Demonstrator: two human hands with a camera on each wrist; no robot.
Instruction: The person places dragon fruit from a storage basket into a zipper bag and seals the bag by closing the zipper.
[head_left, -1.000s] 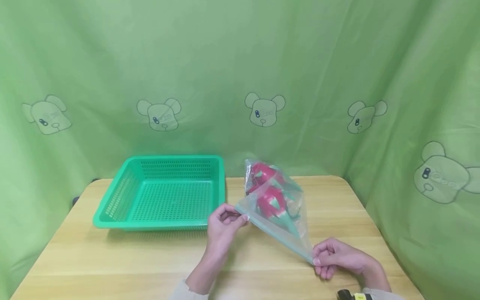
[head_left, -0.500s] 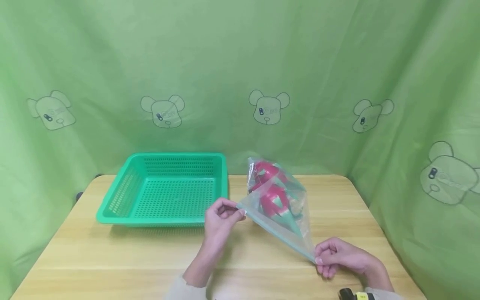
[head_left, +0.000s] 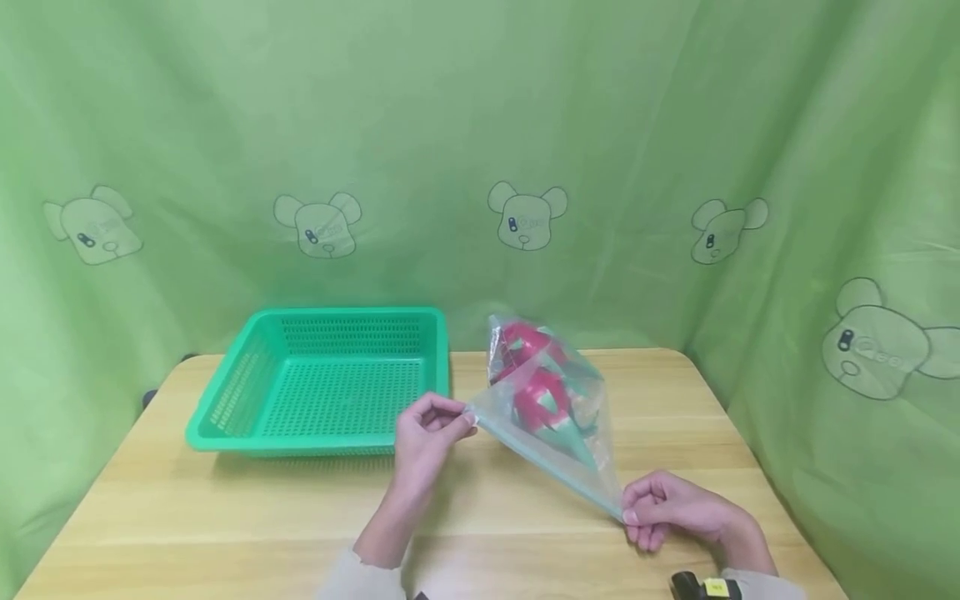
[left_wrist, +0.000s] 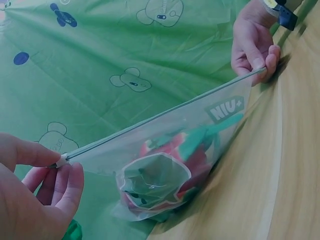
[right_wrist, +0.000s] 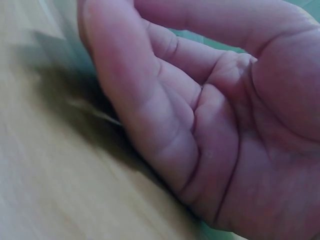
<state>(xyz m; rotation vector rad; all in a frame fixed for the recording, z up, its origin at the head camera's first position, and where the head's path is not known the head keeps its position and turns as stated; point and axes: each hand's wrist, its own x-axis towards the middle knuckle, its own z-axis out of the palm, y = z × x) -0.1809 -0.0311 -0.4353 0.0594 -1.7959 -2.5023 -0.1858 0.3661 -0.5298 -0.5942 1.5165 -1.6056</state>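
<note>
A clear zip bag [head_left: 517, 437] with a pale green zip edge slants across the table, holding pink-red and green things that look like dragon fruit [head_left: 542, 398]. At the edge's upper left end, my left hand [head_left: 422, 446] pinches a small white slider [left_wrist: 63, 159] between thumb and fingers. My right hand [head_left: 678, 510] grips the lower right corner between thumb and curled forefinger. Green "NIU+" lettering [left_wrist: 226, 109] shows on the bag in the left wrist view. The right hand [right_wrist: 210, 125] fills the right wrist view, where its pinch is out of sight.
A green perforated plastic basket [head_left: 345, 408] stands to the left of the bag, close to my left hand. The wooden table [head_left: 225, 525] backs onto a green curtain [head_left: 420, 125] printed with bear heads.
My left hand has slid left along the zip edge to the bag's upper left corner. The right hand keeps its grip; bag and basket stay nearly in place.
</note>
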